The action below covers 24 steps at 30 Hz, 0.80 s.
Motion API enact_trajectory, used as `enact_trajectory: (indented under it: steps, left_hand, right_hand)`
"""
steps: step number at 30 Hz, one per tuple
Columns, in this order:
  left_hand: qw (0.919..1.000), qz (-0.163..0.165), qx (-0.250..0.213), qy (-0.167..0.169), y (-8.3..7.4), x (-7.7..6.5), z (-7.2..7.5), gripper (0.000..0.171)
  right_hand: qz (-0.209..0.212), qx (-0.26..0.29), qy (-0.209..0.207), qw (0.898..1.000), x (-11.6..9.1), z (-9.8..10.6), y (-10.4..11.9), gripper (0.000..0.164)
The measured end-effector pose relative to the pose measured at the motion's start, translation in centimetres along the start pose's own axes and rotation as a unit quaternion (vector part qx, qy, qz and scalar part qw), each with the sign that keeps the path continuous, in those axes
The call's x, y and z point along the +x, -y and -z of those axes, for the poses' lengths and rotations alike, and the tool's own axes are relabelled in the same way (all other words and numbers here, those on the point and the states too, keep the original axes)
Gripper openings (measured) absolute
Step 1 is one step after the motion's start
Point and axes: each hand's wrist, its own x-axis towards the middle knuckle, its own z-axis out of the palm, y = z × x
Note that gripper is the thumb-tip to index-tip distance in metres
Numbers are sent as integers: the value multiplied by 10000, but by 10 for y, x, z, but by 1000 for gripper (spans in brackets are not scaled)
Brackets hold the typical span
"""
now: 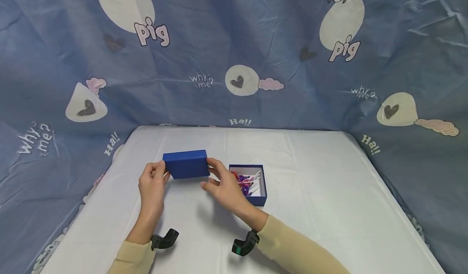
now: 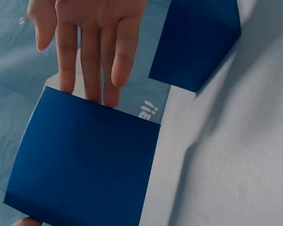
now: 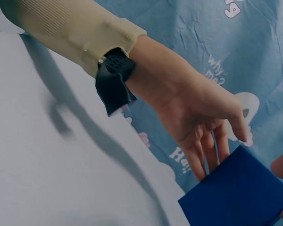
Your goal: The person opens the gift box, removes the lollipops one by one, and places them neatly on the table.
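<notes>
In the head view my left hand (image 1: 151, 184) holds a blue box lid (image 1: 188, 166) by its left end, thumb at the upper corner. The lid hangs tilted above the white table. My right hand (image 1: 226, 188) meets the lid's right end with its fingers, thumb apart below it. In the left wrist view, straight right-hand fingers (image 2: 92, 66) touch the lid's far edge. The right wrist view has the left hand's fingers along the lid's other edge. Beside the right hand, the matching open blue box (image 1: 258, 201) holds several wrapped lollipops (image 1: 248, 182), partly hidden by that hand.
A white cloth covers the table (image 1: 292, 225). Blue patterned fabric (image 1: 292, 83) hangs behind it and along both sides. Each wrist wears a dark camera mount; the left one (image 1: 164, 239) hangs over the table.
</notes>
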Motion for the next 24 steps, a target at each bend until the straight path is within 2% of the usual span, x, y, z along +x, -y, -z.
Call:
enact_trajectory:
  steps: [7, 15, 18, 24]
  left_hand:
    - [9994, -4, -194, -294, 10, 6, 5, 53]
    - [9991, 1, -25, -423, 20, 9, 9, 47]
    - [9991, 103, 121, -395, 24, 11, 9, 46]
    - [9990, 280, 314, -173, 28, 13, 11, 50]
  right_hand:
    - [-136, 358, -63, 9992, -1, -9, -6, 62]
    - [-339, 542, -109, 9979, -5, -16, -13, 66]
    - [-405, 468, -169, 9979, -7, -19, -16, 67]
    - [-233, 388, -316, 9985, -8, -24, -21, 66]
